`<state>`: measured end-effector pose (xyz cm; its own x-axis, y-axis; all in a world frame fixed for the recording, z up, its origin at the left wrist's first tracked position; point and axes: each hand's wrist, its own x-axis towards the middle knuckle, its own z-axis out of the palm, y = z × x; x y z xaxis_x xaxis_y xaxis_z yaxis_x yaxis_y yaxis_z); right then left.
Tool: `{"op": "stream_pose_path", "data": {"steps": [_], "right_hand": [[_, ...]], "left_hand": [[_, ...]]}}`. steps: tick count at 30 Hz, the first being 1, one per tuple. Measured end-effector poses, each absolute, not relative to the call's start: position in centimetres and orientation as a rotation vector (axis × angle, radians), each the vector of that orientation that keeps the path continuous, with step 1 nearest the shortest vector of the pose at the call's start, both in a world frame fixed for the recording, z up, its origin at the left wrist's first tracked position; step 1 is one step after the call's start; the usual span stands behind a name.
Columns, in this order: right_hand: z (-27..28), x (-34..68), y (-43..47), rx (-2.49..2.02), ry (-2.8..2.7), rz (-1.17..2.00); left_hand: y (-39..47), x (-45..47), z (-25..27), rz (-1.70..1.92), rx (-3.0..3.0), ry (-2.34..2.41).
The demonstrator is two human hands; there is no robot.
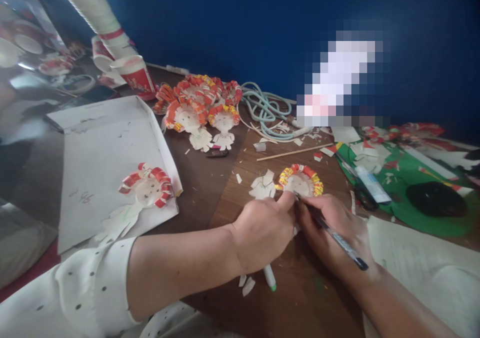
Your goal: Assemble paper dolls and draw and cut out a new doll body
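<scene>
1. A blue wall (pixel 225 28) closes off the top of the frame behind the brown surface (pixel 232 200).
2. A white lid (pixel 93 163) fills the left, carrying a red-rimmed paper doll (pixel 163 185); paper sheets (pixel 420 263) lie at lower right.
3. A green mat (pixel 399 220) with a black mouse (pixel 435 200) crowds the right; a heap of dolls (pixel 198 90), a cup (pixel 137 75) and a coiled cable (pixel 262 103) stand along the back.
4. A thin stick (pixel 294 152) lies crosswise just above the work; a green-capped marker (pixel 269 277) lies below the left wrist.
5. The lid's raised right edge bounds the left side; between it and the disc, brown surface shows with a few small scraps. The sheets border the right forearm.
6. The curl-rimmed disc (pixel 300 183) lies right of centre, just beyond both hands, beside a white cutout (pixel 263 185).
7. The left hand (pixel 266 233) has its fingers bent down at the disc's lower edge; whether they pinch it cannot be told.
8. The right hand (pixel 330 218) grips a pen (pixel 343 244), tip at the disc.
</scene>
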<state>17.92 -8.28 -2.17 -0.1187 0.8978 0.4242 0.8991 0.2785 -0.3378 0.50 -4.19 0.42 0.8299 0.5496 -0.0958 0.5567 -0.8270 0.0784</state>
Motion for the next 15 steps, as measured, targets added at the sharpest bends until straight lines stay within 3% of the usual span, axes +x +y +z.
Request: {"op": "stream_pose_path", "data": {"steps": [15], "right_hand": [[-2.1, 17.92, -8.35, -1.605, -2.009, -0.017]], "left_hand": [[-4.21, 0.52, 0.45, -0.111, 2.901, 0.883]]}}
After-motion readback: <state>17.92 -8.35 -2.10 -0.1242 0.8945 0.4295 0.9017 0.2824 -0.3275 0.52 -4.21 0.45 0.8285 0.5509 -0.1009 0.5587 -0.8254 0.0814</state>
